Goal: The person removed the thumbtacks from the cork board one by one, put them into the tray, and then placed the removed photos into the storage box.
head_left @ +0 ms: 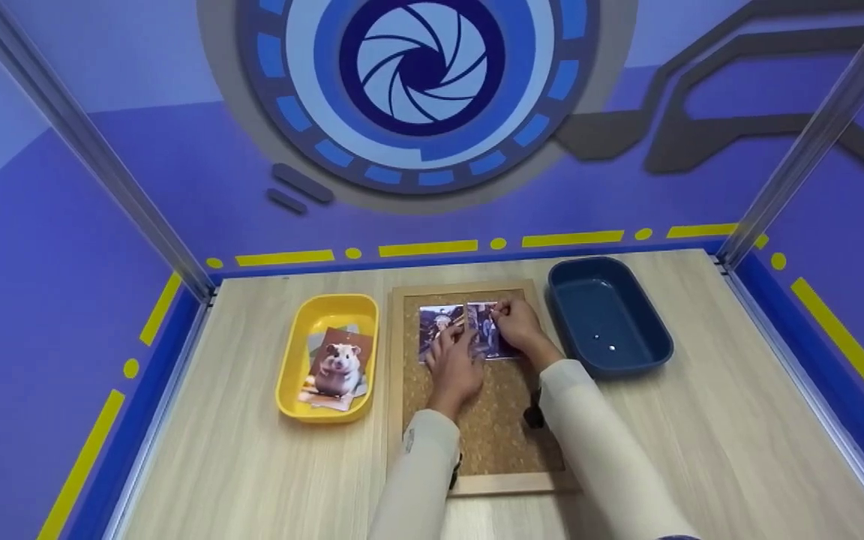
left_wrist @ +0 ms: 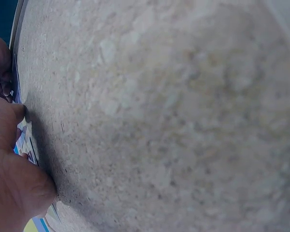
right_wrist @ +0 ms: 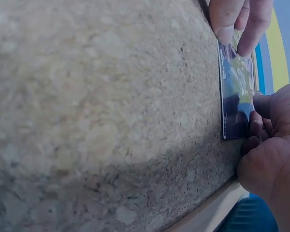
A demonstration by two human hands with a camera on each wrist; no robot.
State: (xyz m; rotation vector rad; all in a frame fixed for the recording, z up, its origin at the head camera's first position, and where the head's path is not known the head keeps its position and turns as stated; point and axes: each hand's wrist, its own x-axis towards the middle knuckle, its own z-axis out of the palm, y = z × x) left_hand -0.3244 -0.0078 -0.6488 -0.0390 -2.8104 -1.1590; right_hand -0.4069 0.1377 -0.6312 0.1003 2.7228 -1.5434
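Note:
Two glossy photos lie side by side on the upper part of a wood-framed cork board [head_left: 511,427]. My left hand [head_left: 456,367] rests over the left photo [head_left: 432,319] and the inner edge of the right photo [head_left: 486,346], its fingers pressing down. In the right wrist view, its fingertips [right_wrist: 225,35] touch one end of the right photo [right_wrist: 237,92]. My right hand [head_left: 520,324] is at the right photo's upper right corner, thumb and forefinger pinched together. Whatever small thing they pinch is hidden by the fingers.
Left of the board stands a yellow tray [head_left: 286,375] with several loose photos, a hamster photo [head_left: 340,367] on top. A dark blue tray [head_left: 657,341] with small shiny bits [head_left: 611,348] stands close to the board's right side. Panelled walls [head_left: 139,165] enclose the table [head_left: 244,465].

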